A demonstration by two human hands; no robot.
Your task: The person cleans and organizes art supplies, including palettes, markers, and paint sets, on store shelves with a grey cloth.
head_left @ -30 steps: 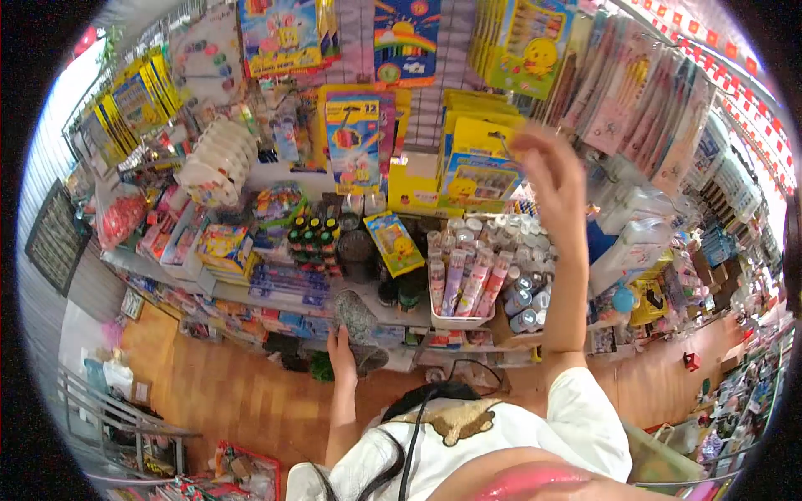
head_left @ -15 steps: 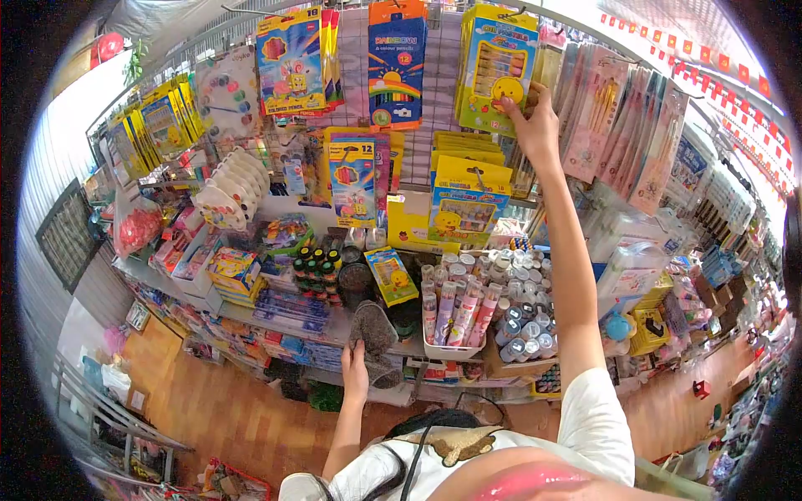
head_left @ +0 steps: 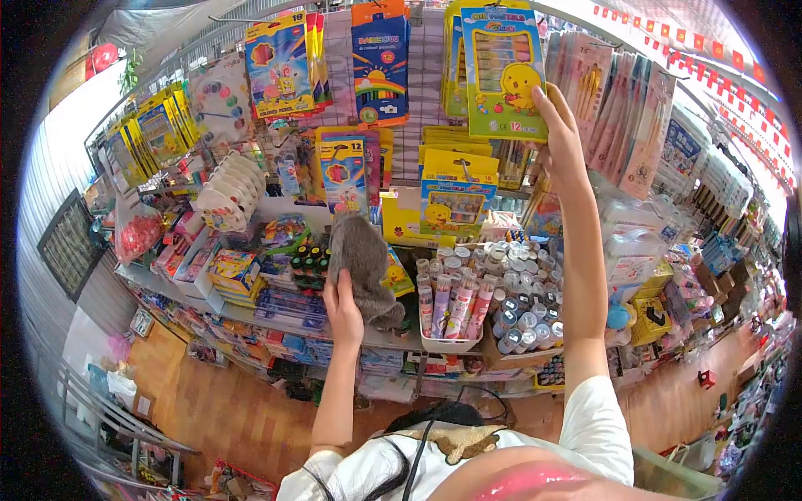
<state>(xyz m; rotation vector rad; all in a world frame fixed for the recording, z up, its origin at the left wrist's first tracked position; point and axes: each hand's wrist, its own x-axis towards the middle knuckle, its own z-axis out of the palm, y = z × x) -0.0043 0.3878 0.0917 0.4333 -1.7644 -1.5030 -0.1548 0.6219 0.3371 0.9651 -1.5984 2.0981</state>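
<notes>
My right hand pinches the lower right edge of a blue and yellow oil pastels box with a chick on it. That box stands in front of similar boxes on the rack. Lower down, my left hand is closed around a grey cloth, which droops to the right over part of the shelf. Behind the cloth, a small yellow box is partly hidden. Another oil pastels box hangs below the one in my right hand.
Colored pencil packs and a rainbow pencil pack hang to the left. A white bin of tubes stands beside several capped jars. Brush sets hang at right. Wooden flooring shows below the shelf.
My right hand has brought the oil pastels box forward, away from the ones behind it. My left hand has raised the grey cloth from the shelf edge to before the hanging packs.
</notes>
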